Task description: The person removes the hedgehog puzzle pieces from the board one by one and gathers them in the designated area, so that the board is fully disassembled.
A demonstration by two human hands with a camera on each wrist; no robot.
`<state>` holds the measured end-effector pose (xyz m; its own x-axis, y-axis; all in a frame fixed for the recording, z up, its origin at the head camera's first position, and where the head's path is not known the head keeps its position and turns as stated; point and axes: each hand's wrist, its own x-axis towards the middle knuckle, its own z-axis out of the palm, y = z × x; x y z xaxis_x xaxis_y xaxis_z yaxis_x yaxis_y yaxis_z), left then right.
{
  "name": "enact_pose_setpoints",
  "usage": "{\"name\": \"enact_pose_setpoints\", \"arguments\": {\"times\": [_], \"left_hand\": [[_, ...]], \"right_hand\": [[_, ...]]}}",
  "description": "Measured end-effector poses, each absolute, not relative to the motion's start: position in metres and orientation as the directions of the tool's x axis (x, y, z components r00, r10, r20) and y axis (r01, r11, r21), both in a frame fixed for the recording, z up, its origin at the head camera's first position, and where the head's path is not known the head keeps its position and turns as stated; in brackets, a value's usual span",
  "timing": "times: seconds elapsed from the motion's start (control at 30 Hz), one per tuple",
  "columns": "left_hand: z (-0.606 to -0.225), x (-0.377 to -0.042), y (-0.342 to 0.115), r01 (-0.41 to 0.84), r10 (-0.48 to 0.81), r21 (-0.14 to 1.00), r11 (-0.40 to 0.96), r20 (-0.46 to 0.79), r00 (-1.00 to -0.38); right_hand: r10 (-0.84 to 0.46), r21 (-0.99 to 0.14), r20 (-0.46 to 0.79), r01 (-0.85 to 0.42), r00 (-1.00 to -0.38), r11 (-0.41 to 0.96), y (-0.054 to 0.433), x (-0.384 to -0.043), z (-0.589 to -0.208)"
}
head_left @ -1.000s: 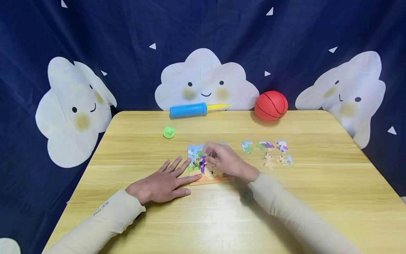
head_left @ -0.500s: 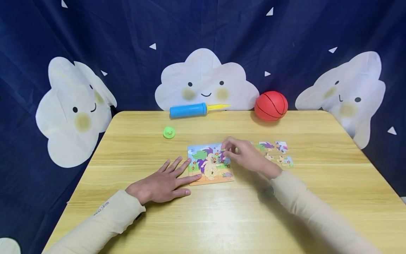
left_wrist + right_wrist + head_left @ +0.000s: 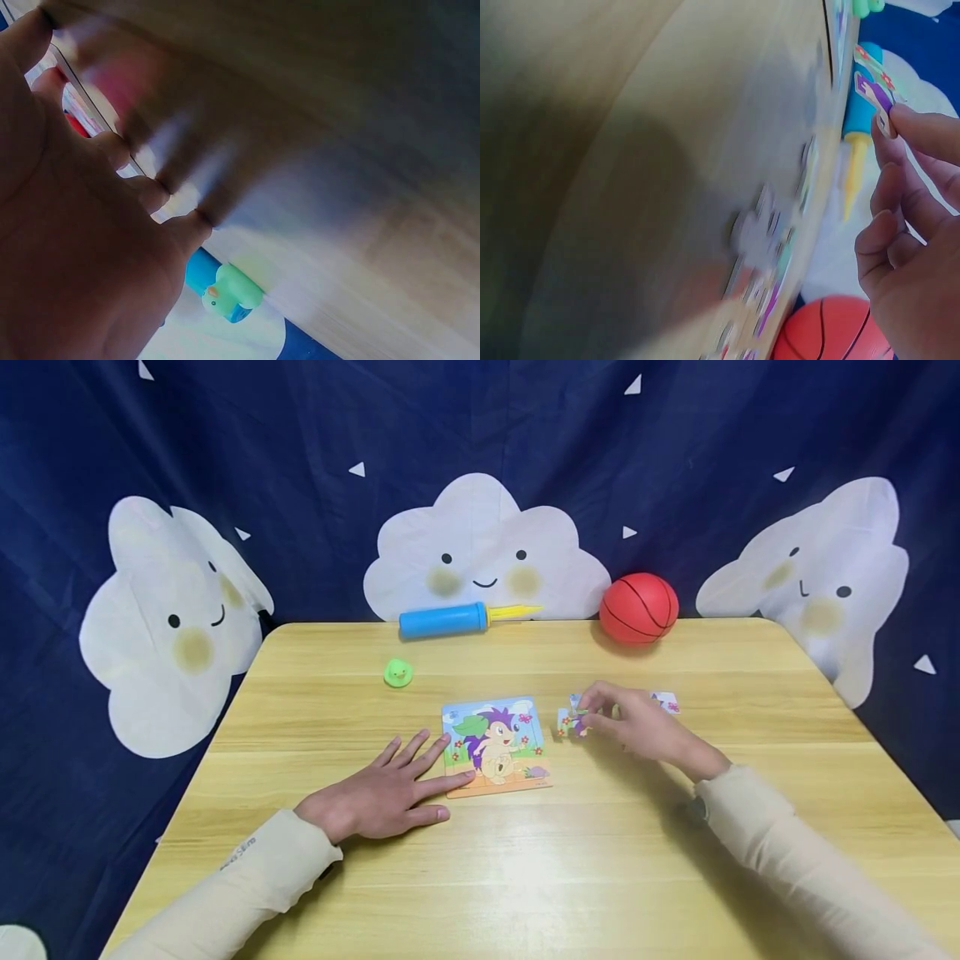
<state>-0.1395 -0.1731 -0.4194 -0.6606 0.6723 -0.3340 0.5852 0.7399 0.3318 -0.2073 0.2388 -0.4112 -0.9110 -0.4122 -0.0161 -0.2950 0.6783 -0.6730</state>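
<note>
A rectangular jigsaw board (image 3: 501,787) with a purple-spined hedgehog picture lies mid-table in the head view. My left hand (image 3: 378,792) rests palm down with fingers spread, some fingertips over the board's left edge. To the right of the board, my right hand (image 3: 641,722) pinches a puzzle piece (image 3: 877,94) between thumb and fingers, held up off the table. That piece shows purple, green and red flowers. Loose puzzle pieces (image 3: 757,240) lie on the table below the right hand; in the head view the hand hides most of them, with one piece (image 3: 667,702) showing behind it.
A green toy duck (image 3: 398,673) sits behind the board to the left. Along the table's back edge lie a blue hand pump (image 3: 444,621) with a yellow nozzle and a red ball (image 3: 639,609). A dark blue curtain with white clouds hangs behind the table (image 3: 480,893).
My right hand has moved right, from over the board to over the loose pieces, carrying the puzzle piece and uncovering the hedgehog picture. The left hand has stayed in place.
</note>
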Motion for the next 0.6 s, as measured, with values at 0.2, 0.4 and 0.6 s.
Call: {"name": "enact_pose_setpoints", "arguments": {"times": [0.2, 0.4, 0.6], "left_hand": [[-0.42, -0.14, -0.174, 0.586, 0.673, 0.331, 0.739, -0.333, -0.661], [-0.421, -0.139, -0.174, 0.588, 0.675, 0.334, 0.737, -0.328, -0.661], [-0.421, -0.14, -0.175, 0.584, 0.673, 0.336, 0.739, -0.329, -0.662]], "right_hand": [[-0.413, -0.735, -0.059, -0.241, -0.909, 0.634, 0.254, -0.204, -0.413], [-0.419, -0.773, -0.109, -0.188, -0.902, 0.606, 0.264, -0.202, -0.415], [-0.445, -0.771, -0.142, -0.183, -0.884, 0.61, 0.269, -0.204, -0.418]]}}
